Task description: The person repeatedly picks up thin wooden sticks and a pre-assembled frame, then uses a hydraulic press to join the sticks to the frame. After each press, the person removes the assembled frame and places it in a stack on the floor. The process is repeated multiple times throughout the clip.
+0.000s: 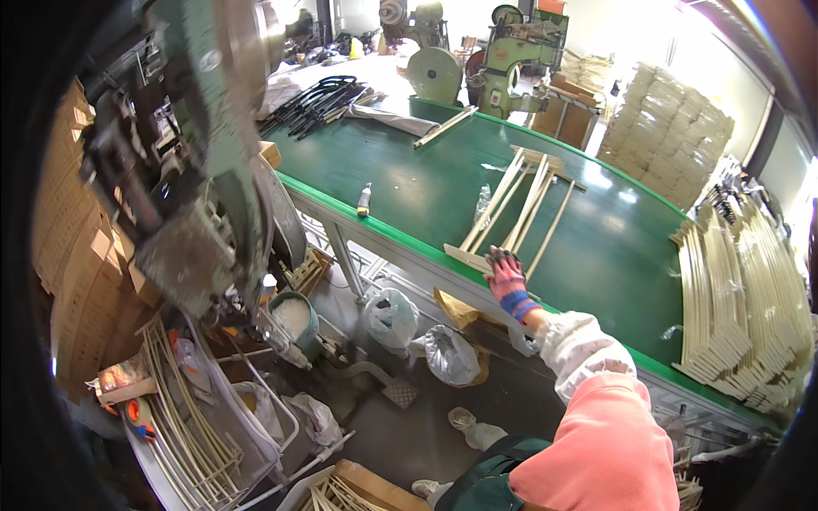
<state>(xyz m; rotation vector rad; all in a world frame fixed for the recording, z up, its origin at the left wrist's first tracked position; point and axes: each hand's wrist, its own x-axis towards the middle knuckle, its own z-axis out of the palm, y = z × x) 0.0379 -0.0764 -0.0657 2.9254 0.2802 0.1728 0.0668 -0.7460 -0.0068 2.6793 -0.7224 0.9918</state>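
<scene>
My right hand point(509, 279), in a pink and dark work glove with a blue wrist band, reaches out over the near edge of the green-topped table. Its fingers close over the near crosspiece of a cream slatted frame point(521, 209). Several thin bars run from that crosspiece to a far one. The frame lies flat on the table, and a bit of clear plastic point(483, 204) is beside its bars. My left hand is out of view.
A large green press machine point(204, 230) stands at left, with a foot pedal point(399, 393) below. A small bottle point(365, 200) rests near the table edge point(400, 234). Stacked cream frames point(741, 298) fill the right end. Below are plastic bags point(452, 353) and a grey cart point(247, 443) of bars.
</scene>
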